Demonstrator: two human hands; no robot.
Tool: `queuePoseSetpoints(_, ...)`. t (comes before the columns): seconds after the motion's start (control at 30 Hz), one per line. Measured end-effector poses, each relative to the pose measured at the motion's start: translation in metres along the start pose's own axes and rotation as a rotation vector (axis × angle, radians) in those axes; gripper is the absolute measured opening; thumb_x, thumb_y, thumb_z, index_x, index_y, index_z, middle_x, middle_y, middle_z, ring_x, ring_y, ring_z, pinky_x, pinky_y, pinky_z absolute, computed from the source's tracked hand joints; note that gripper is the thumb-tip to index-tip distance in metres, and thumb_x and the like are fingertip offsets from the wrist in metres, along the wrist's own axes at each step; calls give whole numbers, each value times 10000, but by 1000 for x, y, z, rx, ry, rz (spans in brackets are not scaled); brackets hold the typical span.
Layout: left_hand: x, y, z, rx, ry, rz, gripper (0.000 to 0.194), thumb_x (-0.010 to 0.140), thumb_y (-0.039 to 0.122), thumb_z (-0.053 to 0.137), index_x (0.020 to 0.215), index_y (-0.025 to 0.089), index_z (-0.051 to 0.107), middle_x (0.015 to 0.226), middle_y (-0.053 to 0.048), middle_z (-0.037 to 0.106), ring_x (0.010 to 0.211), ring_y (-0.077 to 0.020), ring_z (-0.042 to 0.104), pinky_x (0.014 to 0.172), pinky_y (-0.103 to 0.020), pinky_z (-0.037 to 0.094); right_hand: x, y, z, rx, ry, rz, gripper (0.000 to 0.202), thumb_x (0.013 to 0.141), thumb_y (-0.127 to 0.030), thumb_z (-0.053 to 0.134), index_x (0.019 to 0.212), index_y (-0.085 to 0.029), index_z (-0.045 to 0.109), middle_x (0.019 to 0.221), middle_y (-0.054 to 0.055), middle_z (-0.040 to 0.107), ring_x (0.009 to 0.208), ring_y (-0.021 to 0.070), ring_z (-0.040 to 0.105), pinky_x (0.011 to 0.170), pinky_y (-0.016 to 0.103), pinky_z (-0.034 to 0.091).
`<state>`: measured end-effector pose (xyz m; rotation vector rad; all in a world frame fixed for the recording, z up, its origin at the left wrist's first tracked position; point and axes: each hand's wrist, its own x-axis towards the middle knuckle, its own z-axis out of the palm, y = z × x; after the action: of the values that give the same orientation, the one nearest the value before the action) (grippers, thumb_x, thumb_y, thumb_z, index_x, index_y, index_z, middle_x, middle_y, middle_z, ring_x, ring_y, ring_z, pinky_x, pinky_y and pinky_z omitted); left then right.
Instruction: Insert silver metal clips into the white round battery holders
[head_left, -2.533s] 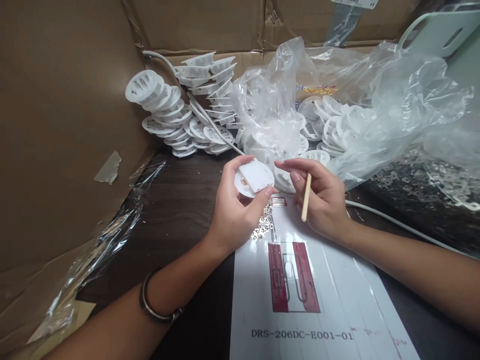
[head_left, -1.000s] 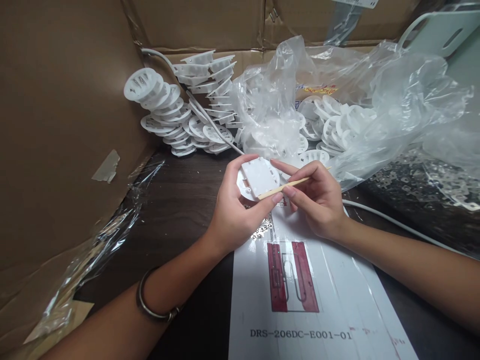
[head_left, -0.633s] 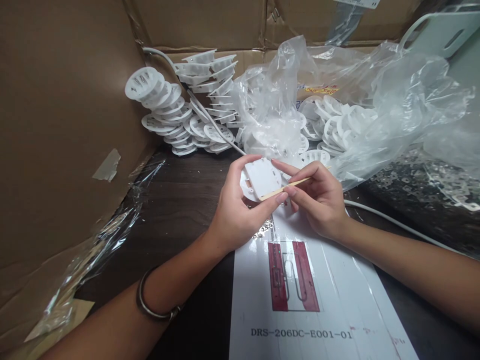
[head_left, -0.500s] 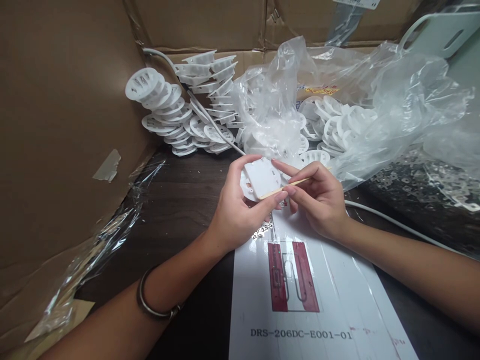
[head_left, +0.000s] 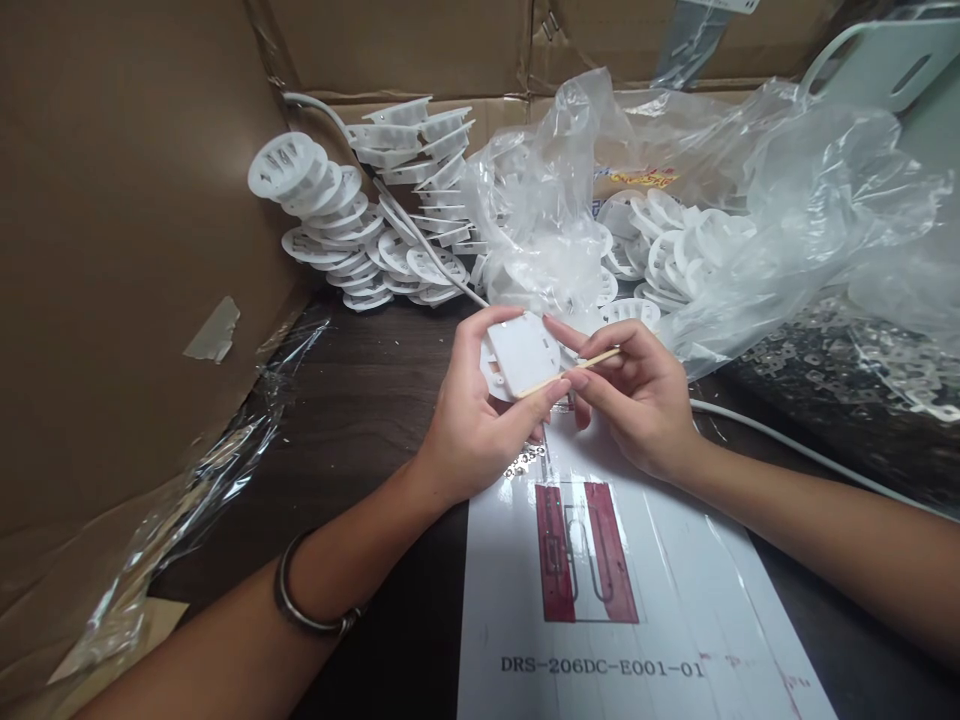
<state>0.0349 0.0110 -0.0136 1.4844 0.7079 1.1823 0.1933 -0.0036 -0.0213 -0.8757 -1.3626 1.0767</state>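
My left hand (head_left: pixel 472 430) holds a round white plastic part (head_left: pixel 525 352) by its edge, fingers behind and thumb at the lower side. A raised square plate faces up on the part. My right hand (head_left: pixel 637 400) pinches a thin pale wooden stick (head_left: pixel 600 360) between thumb and fingers. The stick lies along the lower edge of the square plate, beside my left thumb. My right index fingertip reaches the part's upper right edge. Small metal pieces (head_left: pixel 529 460) lie just below my hands, on the top of a printed sheet (head_left: pixel 600 560).
Stacks of white round parts (head_left: pixel 337 220) stand at the back left, crossed by a grey cable (head_left: pixel 420 235). Clear plastic bags (head_left: pixel 795 190) and more white parts (head_left: pixel 675 245) are at the back right. Many metal pieces (head_left: pixel 810 350) lie at right. Cardboard (head_left: pixel 135 250) walls the left side.
The stick has shifted slightly in my right hand. Both hands and the white part stay almost where they were.
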Motion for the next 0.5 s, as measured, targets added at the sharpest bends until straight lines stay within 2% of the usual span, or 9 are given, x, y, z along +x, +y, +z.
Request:
queuePoseSetpoints(0.13, 0, 0, -1, 28, 6, 0, 515, 819, 244, 703, 1199, 287, 357, 611, 68, 569, 392, -103, 535, 371, -245, 483, -1, -2, 2, -16, 23, 28, 251, 835, -328, 682, 842, -244, 445, 1209, 32, 641, 446, 60, 540, 404, 271, 450)
queuePoseSetpoints(0.2, 0, -1, -1, 37, 12, 10, 509, 817, 244, 703, 1194, 287, 363, 641, 61, 572, 392, -97, 530, 362, -238, 470, -1, -2, 2, 1, 28, 62, 273, 824, -347, 693, 848, -241, 443, 1077, 26, 684, 429, 65, 542, 408, 266, 469)
queuePoseSetpoints(0.3, 1, -2, -1, 42, 19, 25, 500, 815, 240, 701, 1187, 279, 369, 714, 41, 592, 412, -89, 544, 356, -225, 457, 0, 0, 2, 65, 17, 107, 301, 804, -346, 720, 854, -228, 448, 837, -2, 693, 490, 106, 621, 420, 240, 483)
queuePoseSetpoints(0.5, 2, -1, -2, 66, 14, 36, 501, 807, 259, 709, 1177, 264, 371, 758, 15, 613, 546, -145, 644, 395, -234, 484, 3, -1, 2, 110, 16, 130, 304, 770, -323, 760, 832, -194, 491, 775, 0, 686, 574, 117, 664, 396, 190, 457)
